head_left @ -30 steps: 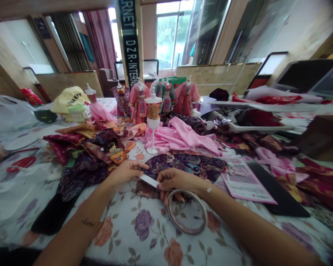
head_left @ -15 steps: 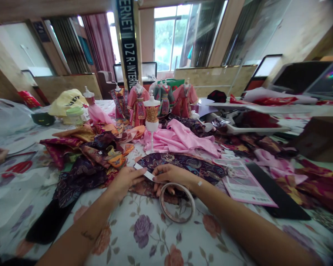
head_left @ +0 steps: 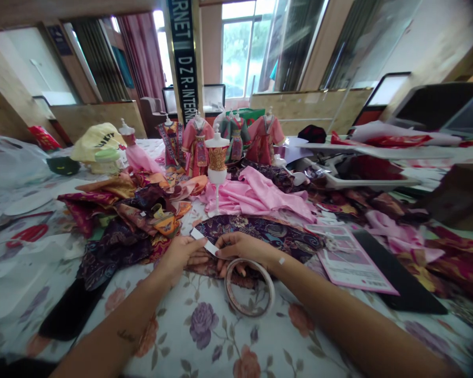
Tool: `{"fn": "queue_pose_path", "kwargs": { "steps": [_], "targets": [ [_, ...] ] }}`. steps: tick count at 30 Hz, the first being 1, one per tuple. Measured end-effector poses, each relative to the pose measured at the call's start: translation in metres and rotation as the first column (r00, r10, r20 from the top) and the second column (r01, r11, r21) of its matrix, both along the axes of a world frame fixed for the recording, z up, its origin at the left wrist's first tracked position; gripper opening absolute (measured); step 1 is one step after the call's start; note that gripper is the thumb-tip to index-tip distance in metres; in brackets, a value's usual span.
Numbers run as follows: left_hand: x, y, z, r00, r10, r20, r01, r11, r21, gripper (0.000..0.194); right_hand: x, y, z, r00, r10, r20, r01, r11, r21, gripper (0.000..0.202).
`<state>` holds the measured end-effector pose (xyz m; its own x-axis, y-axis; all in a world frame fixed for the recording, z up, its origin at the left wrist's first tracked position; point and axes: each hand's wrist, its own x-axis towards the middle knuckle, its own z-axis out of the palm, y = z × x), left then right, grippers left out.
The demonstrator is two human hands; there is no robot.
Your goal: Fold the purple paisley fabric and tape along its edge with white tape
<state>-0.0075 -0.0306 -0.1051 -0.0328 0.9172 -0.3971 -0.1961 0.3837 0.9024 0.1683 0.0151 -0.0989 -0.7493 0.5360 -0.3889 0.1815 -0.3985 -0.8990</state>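
Note:
A short white strip [head_left: 204, 241] spans the gap between my two hands. My left hand [head_left: 184, 253] pinches its left part between thumb and fingers. My right hand [head_left: 238, 251] grips the strip's right end, and a roll of tape [head_left: 271, 294] hangs from its lower fingers. Just beyond both hands lies dark patterned fabric [head_left: 260, 229], with brownish fabric [head_left: 205, 266] under them. Behind stands a small white dress form [head_left: 216, 157] with a gold and red bodice. A small white piece sticks to my right wrist.
Crumpled patterned fabrics [head_left: 122, 210] lie to the left, pink satin [head_left: 256, 194] behind the hands. Several dressed mini mannequins [head_left: 199, 147] stand at the back. On the right are a pink-edged printed sheet [head_left: 358, 262], a black board [head_left: 405, 278] and a cardboard box [head_left: 457, 197].
The tape roll has shifted slightly left with my right hand. Both hands keep hold of the white strip. The view has moved a little, and the other hand at the far left edge is gone.

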Motion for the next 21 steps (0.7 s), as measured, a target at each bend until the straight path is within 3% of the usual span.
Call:
{"fn": "queue_pose_path", "kwargs": {
  "steps": [10,15,21],
  "targets": [
    [0.0039,-0.0016,0.0006,0.990,0.010,-0.140,0.003,0.996,0.093,0.024,-0.0021,-0.0002,0.0049,0.997,0.012,0.082,-0.016,0.999,0.049,0.004],
    [0.0053,-0.0010,-0.0003,0.991,0.033,-0.128,-0.019,0.993,0.114,0.021,-0.0015,-0.0005,0.0054,0.995,-0.002,0.104,-0.002,0.999,0.044,0.004],
    [0.0064,-0.0016,-0.0019,0.997,0.040,-0.071,-0.031,0.991,0.127,0.022,-0.0010,-0.0009,0.0053,0.997,-0.020,0.068,0.017,0.999,0.035,0.019]
  ]
}}
